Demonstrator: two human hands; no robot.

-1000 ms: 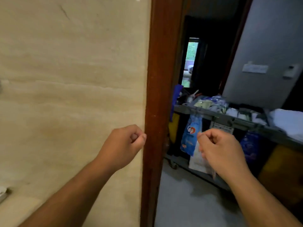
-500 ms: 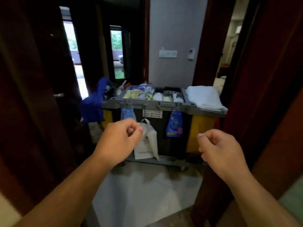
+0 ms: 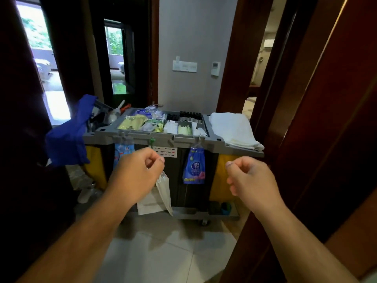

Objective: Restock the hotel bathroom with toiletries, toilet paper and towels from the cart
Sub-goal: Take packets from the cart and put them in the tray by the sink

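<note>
**Near field.** Left hand [image 3: 138,174] and right hand [image 3: 252,177] were raised side by side, fingers [image 3: 152,155] clenched in loose fists and grasping nothing, as in both earlier views.

**Middle field.** The housekeeping cart [image 3: 142,137], a second before glimpsed only past a door jamb, stood square ahead and closer.

**Far field.** Its top tray carried sachets and small dark bottles [image 3: 190,116]. Folded white towels [image 3: 232,127] lay at its right end. Toilet paper could not be made out.

**Judgement.** The approach looked nearly complete, and picking had not begun.
</note>
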